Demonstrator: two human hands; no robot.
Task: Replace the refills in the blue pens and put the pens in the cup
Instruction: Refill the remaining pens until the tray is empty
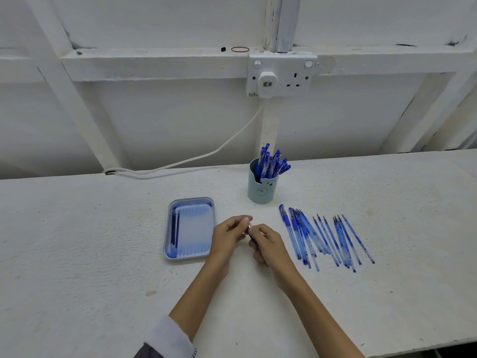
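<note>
Hands meet at the near middle of the rough white painted table (103, 241), with one blue plastic pen (252, 236) between them, mostly hidden. The right hand (267, 245) is curled round the barrel. The left hand (228, 235) pinches the silvery tip end between thumb and forefinger, its other fingers loosely bent. I read the pen's long axis as running from near-right to far-left, tip toward the left fingers, so I judge the tip is being twisted, though I cannot tell which way. The pale teal cylindrical cup (260, 193), already holding blue pens, stands beyond the hands and slightly right, nearer the right hand. The light blue rectangular plastic tray (191, 257) with dark refills lies just left of the left hand.
</note>
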